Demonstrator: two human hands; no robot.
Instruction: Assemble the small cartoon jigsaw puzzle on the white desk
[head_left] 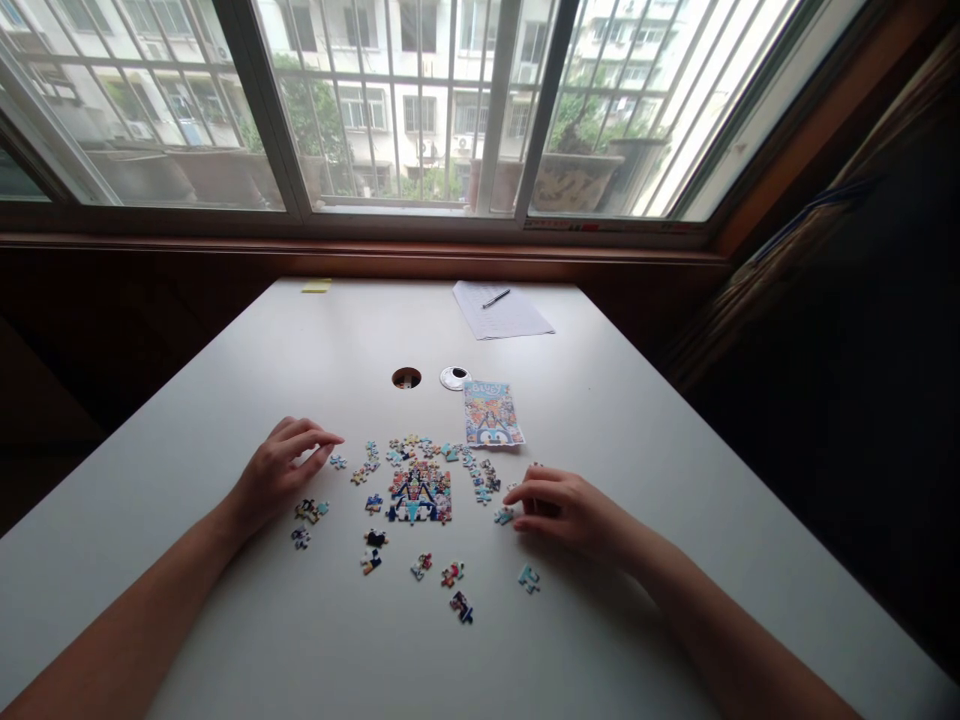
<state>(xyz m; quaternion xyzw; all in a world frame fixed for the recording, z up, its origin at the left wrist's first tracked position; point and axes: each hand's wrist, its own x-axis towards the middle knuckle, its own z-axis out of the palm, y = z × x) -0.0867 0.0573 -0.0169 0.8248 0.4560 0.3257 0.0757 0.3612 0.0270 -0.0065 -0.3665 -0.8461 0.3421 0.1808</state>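
Note:
A partly joined jigsaw puzzle (421, 495) lies at the middle of the white table, with loose pieces around it. My left hand (281, 465) rests left of it, fingers stretched out and apart, holding nothing. Its fingertips are just beside a pale blue piece (338, 462). On the other side, my right hand (559, 500) is low over the table, with its fingers bent and a gap above the thumb. A teal piece (503, 516) lies at its fingertips; whether they touch cannot be made out. Behind the puzzle lies the colourful reference picture (493, 414).
Loose pieces lie nearer me, among them a light blue one (529, 578) and a dark one (461, 607). Farther back are a round table hole (406, 378), its cover (455, 378), paper sheets (502, 315) with a pen (496, 299), and a yellow note (316, 286).

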